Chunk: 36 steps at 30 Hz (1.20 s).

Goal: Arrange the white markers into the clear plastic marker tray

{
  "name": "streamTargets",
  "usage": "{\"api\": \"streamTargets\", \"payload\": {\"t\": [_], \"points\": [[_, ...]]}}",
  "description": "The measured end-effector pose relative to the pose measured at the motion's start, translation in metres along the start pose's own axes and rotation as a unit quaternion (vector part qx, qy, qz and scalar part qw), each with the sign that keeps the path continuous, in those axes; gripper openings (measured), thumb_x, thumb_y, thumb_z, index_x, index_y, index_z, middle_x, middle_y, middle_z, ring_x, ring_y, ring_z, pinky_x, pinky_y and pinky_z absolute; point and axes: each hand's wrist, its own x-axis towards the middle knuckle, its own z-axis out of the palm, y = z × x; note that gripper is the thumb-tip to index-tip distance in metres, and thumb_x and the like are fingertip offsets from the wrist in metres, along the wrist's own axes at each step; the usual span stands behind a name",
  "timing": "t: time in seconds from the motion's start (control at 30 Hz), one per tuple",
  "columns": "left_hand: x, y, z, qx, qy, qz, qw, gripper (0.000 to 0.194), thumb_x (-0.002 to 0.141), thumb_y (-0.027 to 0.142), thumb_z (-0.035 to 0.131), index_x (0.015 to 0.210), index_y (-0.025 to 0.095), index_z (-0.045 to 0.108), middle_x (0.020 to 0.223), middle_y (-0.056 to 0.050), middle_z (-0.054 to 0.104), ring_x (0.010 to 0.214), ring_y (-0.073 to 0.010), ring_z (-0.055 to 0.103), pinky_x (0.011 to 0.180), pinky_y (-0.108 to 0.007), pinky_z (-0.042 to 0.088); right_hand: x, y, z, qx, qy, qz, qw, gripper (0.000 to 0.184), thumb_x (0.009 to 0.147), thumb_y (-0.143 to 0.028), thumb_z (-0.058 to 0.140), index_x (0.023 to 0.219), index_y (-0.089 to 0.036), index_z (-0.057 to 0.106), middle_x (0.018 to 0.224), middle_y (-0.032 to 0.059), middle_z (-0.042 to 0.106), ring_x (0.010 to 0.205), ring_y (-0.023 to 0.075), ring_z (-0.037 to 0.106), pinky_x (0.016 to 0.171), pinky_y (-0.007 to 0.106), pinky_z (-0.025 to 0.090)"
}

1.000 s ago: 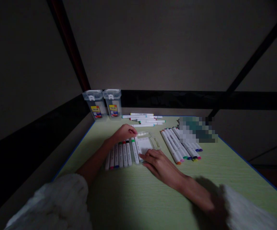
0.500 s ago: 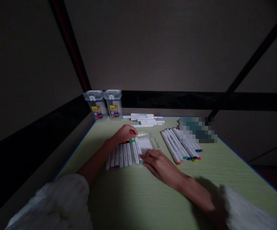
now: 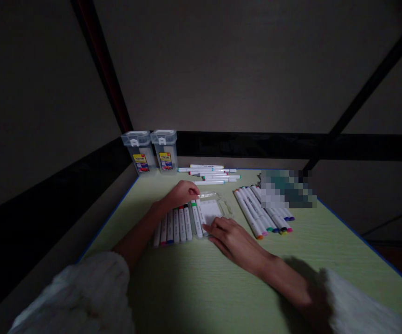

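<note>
A clear plastic marker case (image 3: 210,209) lies open on the table, with white markers (image 3: 176,226) side by side in its left part. In its right part, a green-banded marker (image 3: 196,220) lies beside another white marker (image 3: 201,217). My left hand (image 3: 183,193) is closed in a pinch at the far end of that second marker and covers its tip. At the near end, the fingers of my right hand (image 3: 231,240) are closed against the same marker. The marker lies nearly flat, and the rest of that part shows bare plastic.
A row of capped markers (image 3: 253,211) lies to the right, near a blurred-out patch (image 3: 286,189). More markers (image 3: 211,175) are scattered at the back. Two lidded clear boxes (image 3: 140,157) stand at the back left. Blue edging borders the pale green table (image 3: 201,287).
Almost nothing differs. Both hands stay at the two ends of the same marker, and the view has shifted very slightly.
</note>
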Motion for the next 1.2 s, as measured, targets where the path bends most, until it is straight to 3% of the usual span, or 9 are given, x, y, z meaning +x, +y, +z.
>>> {"api": "streamTargets", "payload": {"t": [0.17,0.3,0.67,0.9,1.07,1.2], "points": [[-0.001,0.003,-0.005,0.079,-0.001,0.027,0.997,0.013,0.062,0.019,0.058,0.069,0.011,0.065,0.064,-0.003,0.063,0.058,-0.0106,0.054,0.054,-0.019,0.041,-0.001,-0.001,-0.001,0.001,0.005,-0.003,1.000,0.029,0.086,-0.020,0.038,0.111,-0.013,0.054,0.083,0.0078,0.054,0.081,0.0185,0.050,0.073,0.034,0.045],[-0.002,0.006,-0.007,0.110,-0.001,0.007,0.994,0.014,0.062,0.021,0.057,0.068,0.012,0.066,0.064,-0.003,0.064,0.059,-0.0118,0.056,0.054,-0.020,0.040,-0.001,-0.001,-0.002,-0.005,-0.003,0.001,1.000,0.029,0.087,-0.020,0.038,0.111,-0.013,0.053,0.084,0.0076,0.053,0.083,0.0185,0.049,0.074,0.033,0.045],[-0.003,0.010,-0.005,0.060,0.008,-0.020,0.998,0.011,0.061,0.018,0.059,0.065,0.010,0.065,0.058,-0.002,0.063,0.055,-0.0110,0.056,0.054,-0.019,0.043,-0.001,-0.003,-0.004,-0.016,-0.011,0.006,1.000,0.030,0.087,-0.021,0.038,0.112,-0.014,0.053,0.084,0.0077,0.054,0.084,0.0182,0.050,0.074,0.033,0.045],[-0.002,0.006,-0.003,0.052,0.013,-0.001,0.999,0.011,0.062,0.018,0.058,0.064,0.010,0.065,0.057,-0.002,0.062,0.055,-0.0102,0.055,0.053,-0.019,0.042,-0.001,-0.002,-0.003,-0.024,-0.008,0.008,1.000,0.029,0.086,-0.021,0.040,0.111,-0.015,0.054,0.083,0.0074,0.054,0.083,0.0182,0.050,0.073,0.033,0.046],[-0.001,0.002,0.000,0.073,0.041,0.003,0.997,0.011,0.062,0.018,0.057,0.068,0.012,0.063,0.061,-0.001,0.059,0.056,-0.0100,0.053,0.055,-0.020,0.043,0.000,-0.003,-0.003,-0.033,-0.011,0.009,0.999,0.028,0.085,-0.020,0.041,0.110,-0.014,0.054,0.083,0.0073,0.054,0.082,0.0184,0.050,0.072,0.032,0.046],[0.000,0.003,0.005,0.113,0.098,0.008,0.989,0.015,0.065,0.016,0.053,0.076,0.012,0.062,0.077,-0.004,0.059,0.068,-0.0130,0.054,0.066,-0.024,0.046,0.000,-0.004,-0.004,-0.039,-0.008,0.005,0.999,0.028,0.086,-0.020,0.040,0.110,-0.015,0.054,0.084,0.0072,0.055,0.082,0.0183,0.050,0.071,0.032,0.045]]}}
